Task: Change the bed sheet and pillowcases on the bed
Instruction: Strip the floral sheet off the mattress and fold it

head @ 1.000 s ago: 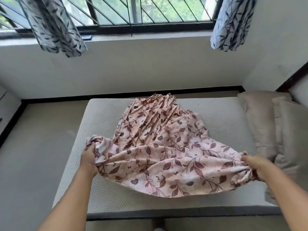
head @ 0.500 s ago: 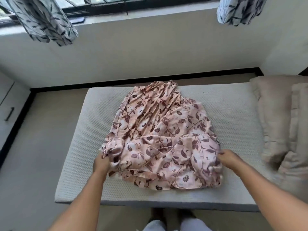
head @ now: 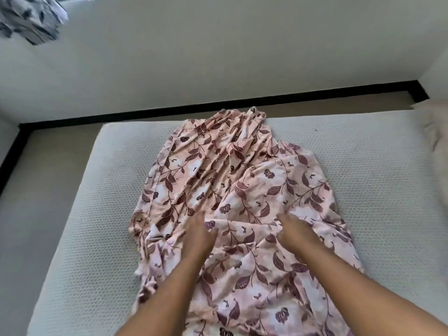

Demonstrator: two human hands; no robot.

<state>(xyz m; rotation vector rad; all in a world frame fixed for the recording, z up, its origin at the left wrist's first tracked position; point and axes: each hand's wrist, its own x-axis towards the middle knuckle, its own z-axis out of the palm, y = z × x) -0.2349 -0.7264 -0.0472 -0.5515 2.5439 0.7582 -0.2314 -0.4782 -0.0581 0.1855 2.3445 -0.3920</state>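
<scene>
A pink bed sheet point(head: 242, 180) with dark red leaf and flower print lies crumpled across the middle of the bare white mattress point(head: 92, 202). It reaches from the far edge to the near edge. My left hand point(head: 198, 236) and my right hand point(head: 298, 232) are close together on the sheet's middle, each holding a fold of fabric with the fingertips sunk in the cloth. The picture is blurred, so the finger detail is faint. My forearms lie over the near part of the sheet.
A beige pillow point(head: 434, 132) shows at the right edge on the mattress. A white wall with a black skirting point(head: 218, 106) runs behind the bed. A leaf-print curtain point(head: 29, 20) hangs at the top left. Floor lies left of the mattress.
Both hands have come in from the sheet's sides to its middle, bringing the fabric with them. The view has tilted down and moved closer to the bed.
</scene>
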